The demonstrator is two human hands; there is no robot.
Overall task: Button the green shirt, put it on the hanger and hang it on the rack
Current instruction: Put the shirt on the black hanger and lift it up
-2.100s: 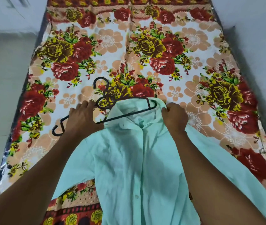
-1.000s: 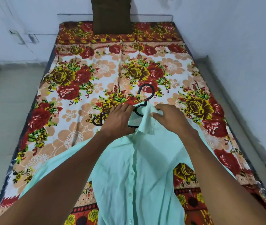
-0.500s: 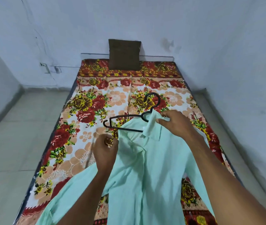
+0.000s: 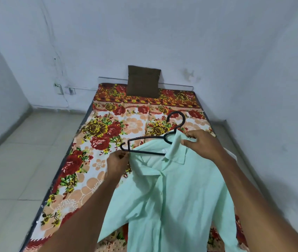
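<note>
two hands raised over a bed (image 4: 97, 160) covered with a floral sheet, holding a pale green shirt (image 4: 170, 197) up in the air. shirt hangs front-facing, placket running down the middle, at least one small button visible on it; whether every button is fastened, cannot tell. collar partly open at the top.

black hanger (image 4: 150, 144) sits at the shirt's neck. its hook sticks up above the collar, over the sheet. its left end is bare and pokes out past the shirt's shoulder; the right end is hidden under cloth and the right hand.

left hand (image 4: 117, 163): grip pressed together, pinching the edge of the shirt at the left shoulder, just below the hanger's lower bar. fingers look to be touching or nearly touching the bar; cannot tell which.

right hand (image 4: 202, 144): grip closed on the shirt's collar and right shoulder, thumb and fingers pinching the fabric beside the base of the hook. whether it also holds the hanger under the cloth, cannot tell.

lower shirt drapes down between both forearms, one sleeve falling toward the left over the sheet.

brown cushion (image 4: 143, 81) stands upright against the wall at the far end of the bed. pale tiled floor (image 4: 17, 160) to the left of the bed.
</note>
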